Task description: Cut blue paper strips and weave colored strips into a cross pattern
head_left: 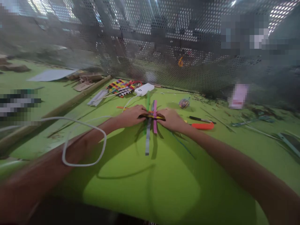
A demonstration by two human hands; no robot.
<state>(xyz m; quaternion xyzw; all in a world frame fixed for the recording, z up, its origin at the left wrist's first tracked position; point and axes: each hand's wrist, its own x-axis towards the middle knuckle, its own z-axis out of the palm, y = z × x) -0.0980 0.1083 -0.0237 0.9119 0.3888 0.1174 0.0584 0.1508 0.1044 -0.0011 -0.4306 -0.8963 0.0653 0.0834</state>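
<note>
Several narrow coloured strips cross one another between my hands above the green table. A grey strip (147, 137) hangs toward me, with a pink strip (155, 122) beside it and a green strip (148, 100) reaching away. Crosswise run dark and orange strips, whose ends my fingers pinch. My left hand (133, 115) is closed on the left end of the crossing strips, and an orange strip end (120, 107) sticks out past it. My right hand (170, 119) is closed on their right end. The fingertips are partly hidden.
Right of my hands lie an orange-handled tool (202, 125), a black pen-like tool (199, 119) and a ball of thread (184, 103). Behind are a white power bank (144, 89) and a woven colourful piece (120, 87). A bamboo pole (58, 107) lies left; a white cable (104, 143) loops over my left forearm.
</note>
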